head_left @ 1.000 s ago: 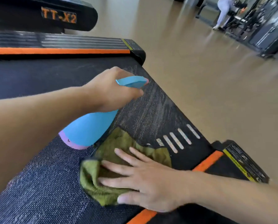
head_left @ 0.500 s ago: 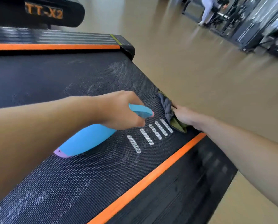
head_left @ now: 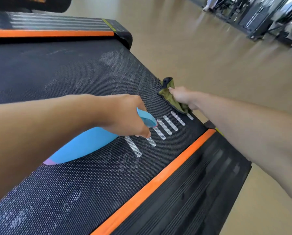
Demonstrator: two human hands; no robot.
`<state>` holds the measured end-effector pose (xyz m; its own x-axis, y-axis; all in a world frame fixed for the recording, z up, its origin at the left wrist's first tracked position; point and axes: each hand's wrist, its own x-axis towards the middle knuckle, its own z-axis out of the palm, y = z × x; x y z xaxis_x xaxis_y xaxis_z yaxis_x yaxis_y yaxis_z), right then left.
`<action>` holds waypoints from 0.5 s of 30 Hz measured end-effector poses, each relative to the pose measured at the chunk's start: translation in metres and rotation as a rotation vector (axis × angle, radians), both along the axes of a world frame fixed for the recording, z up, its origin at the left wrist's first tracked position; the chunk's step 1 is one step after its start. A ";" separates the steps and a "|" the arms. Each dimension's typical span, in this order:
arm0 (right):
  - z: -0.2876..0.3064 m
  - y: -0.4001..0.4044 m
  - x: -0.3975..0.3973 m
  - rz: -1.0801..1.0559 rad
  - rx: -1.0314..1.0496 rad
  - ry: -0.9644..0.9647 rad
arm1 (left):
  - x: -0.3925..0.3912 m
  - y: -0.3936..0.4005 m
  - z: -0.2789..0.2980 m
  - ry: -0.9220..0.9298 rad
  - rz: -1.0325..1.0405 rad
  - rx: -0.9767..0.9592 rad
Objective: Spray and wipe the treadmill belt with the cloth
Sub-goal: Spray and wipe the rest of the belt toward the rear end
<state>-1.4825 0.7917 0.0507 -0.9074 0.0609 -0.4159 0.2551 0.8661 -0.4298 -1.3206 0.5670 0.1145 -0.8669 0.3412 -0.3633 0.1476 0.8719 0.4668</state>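
Note:
The black textured treadmill belt (head_left: 77, 85) fills the left and middle of the head view, with wet streaks and several white dashes near its rear end. My left hand (head_left: 124, 116) grips the neck of a blue spray bottle (head_left: 84, 146) just above the belt, its nozzle pointing toward the dashes. At the belt's rear edge my right hand (head_left: 182, 97) grips a bunched green cloth (head_left: 170, 95) and presses it against the belt; part of the cloth hangs over the edge.
Orange-striped black side rails (head_left: 158, 184) run along both sides of the belt. Beyond the rear end lies tan gym floor (head_left: 209, 56). Dark exercise machines (head_left: 260, 17) stand at the far right, with a person among them.
My right hand swept the cloth from the near belt area out to the rear edge and changed from flat to gripping it. The spray bottle stayed roughly over the white dashes.

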 end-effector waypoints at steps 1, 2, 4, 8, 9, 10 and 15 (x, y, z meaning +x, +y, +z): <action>0.002 -0.006 -0.007 0.000 -0.028 -0.025 | -0.001 0.000 -0.001 0.000 -0.004 -0.008; 0.005 -0.014 -0.011 0.024 -0.044 -0.055 | -0.001 0.001 -0.002 -0.001 -0.006 -0.016; 0.005 -0.030 -0.018 0.085 -0.067 -0.060 | -0.001 0.003 -0.002 0.010 -0.004 -0.036; 0.009 -0.047 -0.022 0.140 -0.050 -0.042 | -0.004 0.002 -0.002 0.039 0.034 -0.060; 0.012 -0.047 -0.022 0.147 -0.019 -0.043 | -0.005 0.001 -0.002 0.052 0.058 -0.053; 0.016 -0.047 -0.023 0.155 0.017 -0.045 | -0.006 -0.002 0.000 0.066 0.087 -0.046; 0.023 -0.050 -0.029 0.189 0.190 -0.060 | -0.005 -0.014 0.005 0.115 0.146 0.055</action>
